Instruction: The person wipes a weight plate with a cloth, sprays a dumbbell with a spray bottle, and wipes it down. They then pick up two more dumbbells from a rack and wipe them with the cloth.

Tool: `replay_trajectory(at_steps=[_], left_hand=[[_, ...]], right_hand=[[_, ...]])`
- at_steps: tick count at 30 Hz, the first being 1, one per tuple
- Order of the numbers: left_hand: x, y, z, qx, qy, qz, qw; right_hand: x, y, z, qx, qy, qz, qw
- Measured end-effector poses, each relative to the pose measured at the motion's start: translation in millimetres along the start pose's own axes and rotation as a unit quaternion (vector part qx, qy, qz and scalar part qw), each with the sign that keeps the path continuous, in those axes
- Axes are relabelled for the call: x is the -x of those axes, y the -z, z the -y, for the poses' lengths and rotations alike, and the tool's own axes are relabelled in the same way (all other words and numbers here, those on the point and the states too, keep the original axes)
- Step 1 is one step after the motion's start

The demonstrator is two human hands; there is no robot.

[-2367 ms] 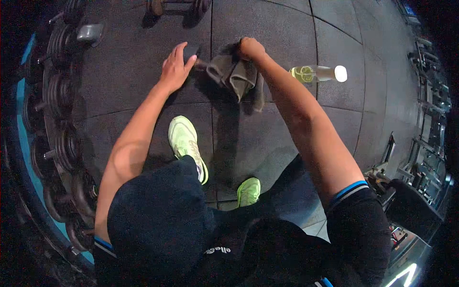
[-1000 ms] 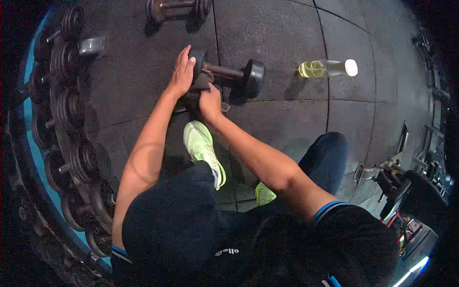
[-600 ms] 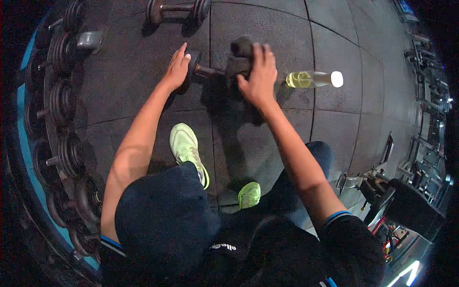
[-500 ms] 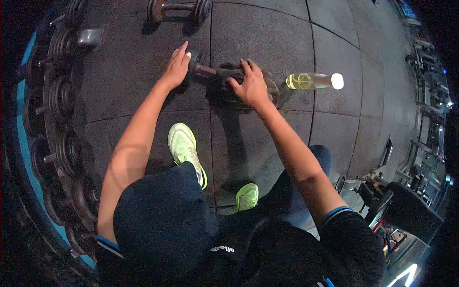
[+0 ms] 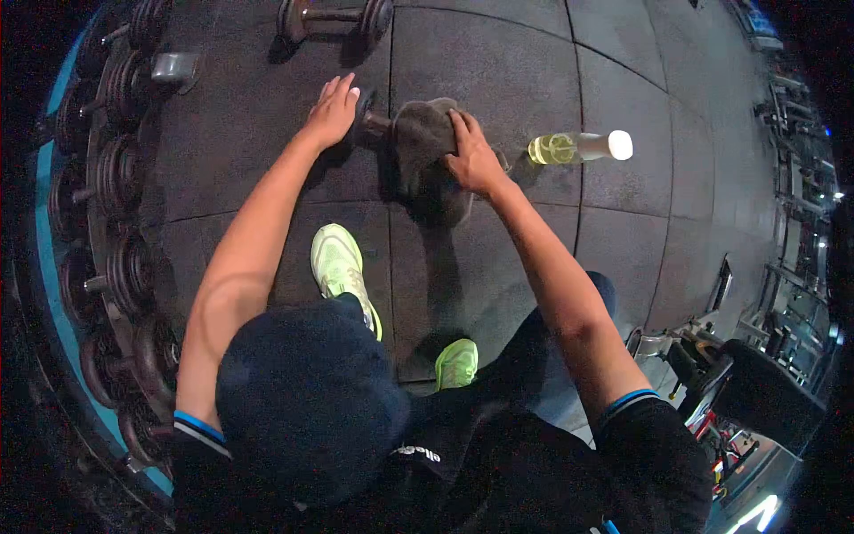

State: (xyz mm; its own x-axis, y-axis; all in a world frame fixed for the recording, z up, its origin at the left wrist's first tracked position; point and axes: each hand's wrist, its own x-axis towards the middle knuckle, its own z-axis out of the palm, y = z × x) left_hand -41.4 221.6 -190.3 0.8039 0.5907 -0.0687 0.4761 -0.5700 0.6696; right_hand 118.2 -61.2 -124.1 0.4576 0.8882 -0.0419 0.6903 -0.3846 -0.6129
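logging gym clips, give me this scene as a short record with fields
left hand: flat at one end of the dumbbell
right hand: on the dark cloth
cloth: bunched, draped over the dumbbell
bottle: right of cloth, white cap, yellowish liquid
second dumbbell: on floor
shoes: pale green

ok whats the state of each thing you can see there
cloth: bunched, draped over part of the near dumbbell
near dumbbell: on the floor, partly covered
left hand: open, at the near dumbbell's end
right hand: on the cloth
bottle: capped, partly filled with yellowish liquid
far dumbbell: on the floor, uncovered
rack dumbbells: racked in rows
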Motion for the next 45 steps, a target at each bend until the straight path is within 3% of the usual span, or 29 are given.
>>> replay_trajectory(at_steps=[1,2,5,7,9,11,14,20,23,26,28,29,30,32,34,36,38,41,43,45], left_hand=[[-2.8,1.2,-1.4,-0.003,0.002,0.011,1.0],[-3.0,1.7,-2.8,0.001,0.007,0.01,1.0],[-1.9,2.5,1.1,0.014,0.005,0.006,1.0],[-0.9,-1.3,3.4,0.034,-0.015,0.003,0.999],[3.3,4.6,-6.2,0.027,-0.015,0.004,1.0],[7.2,7.1,-11.4,0.02,-0.011,0.009,1.0],[6.0,7.6,-10.5,0.005,0.013,0.015,1.0],[20.3,9.7,-19.0,-0.003,0.075,0.012,0.997],[33.0,8.1,-14.5,0.002,0.09,-0.026,0.996],[49.8,23.1,4.0,0.042,0.009,-0.091,0.995],[69.2,58.4,-11.9,0.143,0.078,-0.053,0.985],[76.6,73.8,-16.0,0.191,0.113,-0.033,0.975],[77.0,81.8,1.1,0.186,0.078,-0.021,0.979],[92.3,149.2,-55.9,0.198,0.08,0.062,0.975],[115.9,221.5,-128.8,0.181,0.054,0.09,0.978],[162.8,290.1,-228.6,0.113,0.013,0.072,0.991],[210.2,330.8,-301.0,0.005,-0.03,0.047,0.998],[261.0,338.6,-378.5,-0.298,-0.077,0.103,0.946],[275.0,313.0,-390.6,-0.219,-0.059,0.216,0.95],[272.4,272.3,-378.2,-0.138,-0.032,0.262,0.955]], right_hand=[[1.2,8.7,3.2,-0.01,-0.008,0.006,1.0],[3.6,11.9,-12.9,0.008,0.049,-0.031,0.998],[36.8,71.0,-1.5,-0.025,-0.053,0.055,0.997],[72.0,85.6,-24.2,-0.028,-0.155,-0.05,0.986],[98.7,92.2,-67.2,-0.059,-0.14,-0.215,0.965],[116.3,118.3,-69.2,-0.19,-0.242,-0.203,0.93],[125.8,126.8,-55.2,-0.168,-0.306,-0.208,0.914],[97.2,93.5,-40.8,-0.034,-0.306,-0.216,0.927],[82.2,84.4,-34.1,0.01,-0.373,-0.119,0.92],[78.8,62.5,-52.4,0.156,-0.324,-0.097,0.928],[62.3,61.6,-15.5,0.237,-0.139,-0.212,0.938],[47.5,61.4,1.1,0.181,-0.031,-0.221,0.958],[29.1,56.8,15.7,0.101,0.015,-0.173,0.98],[-9.2,17.6,37.2,0.063,0.093,-0.129,0.985],[-46.2,-17.5,52.5,0.081,0.107,0.011,0.991],[-80.1,-58.3,56.8,0.155,0.016,0.183,0.971],[-98.8,-94.6,41.4,0.165,-0.031,0.205,0.964],[-112.8,-82.3,52.2,0.133,-0.145,0.215,0.957],[-116.3,-79.4,55.0,0.088,-0.191,0.248,0.946],[-117.1,-89.4,41.0,0.107,-0.136,0.198,0.965]])
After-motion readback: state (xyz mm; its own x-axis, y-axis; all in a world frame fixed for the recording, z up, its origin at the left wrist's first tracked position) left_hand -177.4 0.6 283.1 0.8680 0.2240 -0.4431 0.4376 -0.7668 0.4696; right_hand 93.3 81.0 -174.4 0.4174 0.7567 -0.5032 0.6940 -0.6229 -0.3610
